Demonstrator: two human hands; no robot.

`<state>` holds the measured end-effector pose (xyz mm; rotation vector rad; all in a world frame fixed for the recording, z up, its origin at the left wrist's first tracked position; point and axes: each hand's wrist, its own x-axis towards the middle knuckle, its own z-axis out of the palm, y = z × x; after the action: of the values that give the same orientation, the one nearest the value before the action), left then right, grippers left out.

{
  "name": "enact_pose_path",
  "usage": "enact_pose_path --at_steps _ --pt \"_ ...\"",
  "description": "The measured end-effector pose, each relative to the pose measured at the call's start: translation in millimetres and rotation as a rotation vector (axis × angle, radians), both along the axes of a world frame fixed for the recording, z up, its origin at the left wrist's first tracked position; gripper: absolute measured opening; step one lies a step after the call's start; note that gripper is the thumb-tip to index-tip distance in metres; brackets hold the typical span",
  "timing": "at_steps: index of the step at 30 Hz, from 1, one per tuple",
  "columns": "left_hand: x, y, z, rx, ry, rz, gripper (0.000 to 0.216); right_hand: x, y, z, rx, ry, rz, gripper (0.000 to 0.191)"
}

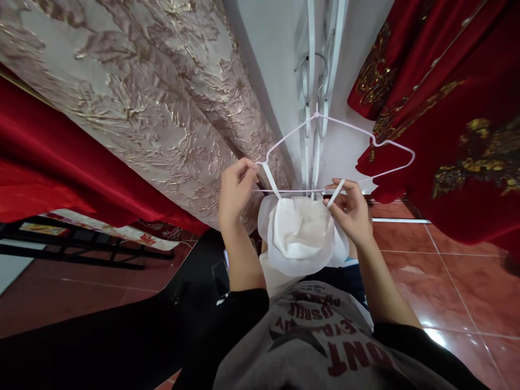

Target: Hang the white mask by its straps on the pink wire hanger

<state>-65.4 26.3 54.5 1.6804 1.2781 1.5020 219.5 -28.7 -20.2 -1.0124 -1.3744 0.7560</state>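
A white wire hanger (390, 143) hangs by its hook from a white rail on the wall. A white, gauzy garment (300, 235) dangles from the hanger's lower bar by two thin straps. My left hand (235, 187) pinches the left strap at the bar. My right hand (352, 211) is closed round the right strap just under the bar. Both of my arms reach up from below, in black sleeves pushed back.
A pale gold-embroidered dress (154, 103) hangs at the left over red fabric (49, 168). Red garments with gold embroidery (459, 124) hang at the right, close to the hanger. A black rack (81, 249) stands low at the left on a red tiled floor (447, 271).
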Motion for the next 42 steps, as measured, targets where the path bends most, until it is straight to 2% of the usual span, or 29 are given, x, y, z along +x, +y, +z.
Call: enact_pose_path --at_steps 3,5,8,10,12,15,17,19,22,25,27,29,32,34,36,39,42 --pt "5 -2 -37.2 -0.14 -0.473 0.062 0.025 -1 0 1.5 0.008 -0.035 -0.003 0.044" --pt "18 -7 -59.7 -0.227 -0.758 0.018 0.025 -4 -1 3.6 0.014 -0.069 0.0 0.043" --pt "42 -12 -78.7 -0.211 -0.942 -0.027 0.035 -6 -4 4.7 0.064 -0.181 -0.018 0.046" --pt "50 -12 -81.1 -0.163 -0.94 -0.006 0.04 1 -5 2.0 0.122 -0.248 -0.06 0.051" --pt "48 -11 -78.4 -0.124 -0.904 0.024 0.042 19 -5 -2.9 0.211 -0.234 -0.179 0.054" --pt "34 -9 -71.4 -0.074 -0.86 0.043 0.043 62 2 -6.5 0.39 -0.137 -0.428 0.057" --pt "26 -9 -67.3 -0.045 -0.85 0.023 0.043 90 10 -0.5 0.483 -0.147 -0.468 0.067" --pt "23 -11 -64.5 -0.037 -0.855 -0.002 0.043 106 17 14.4 0.462 -0.237 -0.406 0.066" --pt "25 -14 -63.4 -0.063 -0.862 -0.005 0.044 109 24 48.8 0.391 -0.416 -0.302 0.062" --pt "28 -16 -65.4 -0.057 -0.847 -0.032 0.047 97 23 83.6 0.363 -0.568 -0.332 0.039" --pt "29 -16 -67.7 -0.037 -0.83 -0.066 0.05 88 18 98.8 0.379 -0.566 -0.364 0.027" --pt "29 -16 -69.8 -0.023 -0.811 -0.059 0.05 76 12 103.4 0.461 -0.48 -0.361 0.022" --pt "31 -15 -71.8 -0.035 -0.782 0.014 0.049 50 7 90.3 0.568 -0.344 -0.261 0.013" --pt "36 -15 -72.4 -0.054 -0.798 0.04 0.048 28 7 72.4 0.477 -0.391 -0.067 0.015" --pt "41 -17 -73.3 -0.068 -0.844 0.051 0.046 9 8 52.9 0.344 -0.559 0.136 0.027" --pt "49 -25 -76.2 -0.129 -0.867 0.052 0.041 -8 7 31.3 0.272 -0.712 0.107 0.025" --pt "53 -40 -77.1 -0.231 -0.777 -0.035 0.038 -10 5 23.2 0.283 -0.681 0.002 0.018"
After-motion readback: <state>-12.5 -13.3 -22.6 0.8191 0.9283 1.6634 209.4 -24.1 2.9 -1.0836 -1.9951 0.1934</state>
